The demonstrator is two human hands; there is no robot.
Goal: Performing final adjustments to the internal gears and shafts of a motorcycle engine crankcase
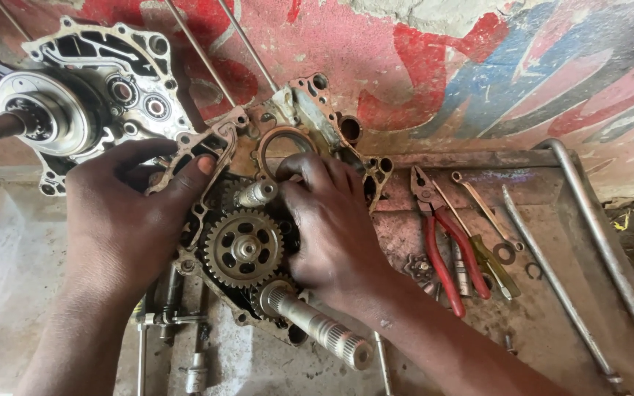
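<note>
Engine case half point(310, 117) with gears: left hand point(122, 220) pinches its gasket point(203, 147), right hand point(332, 227) presses fingers inside.

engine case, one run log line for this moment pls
left hand on gasket | right hand on engine case | gear exposed | pliers on tray

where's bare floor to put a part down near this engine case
Free: the grey floor left of the left hand, below the other crankcase half. Crowded: the metal tray on the right with red-handled pliers, screwdriver and rods; the strip under the crankcase holds shafts and bolts.
</note>
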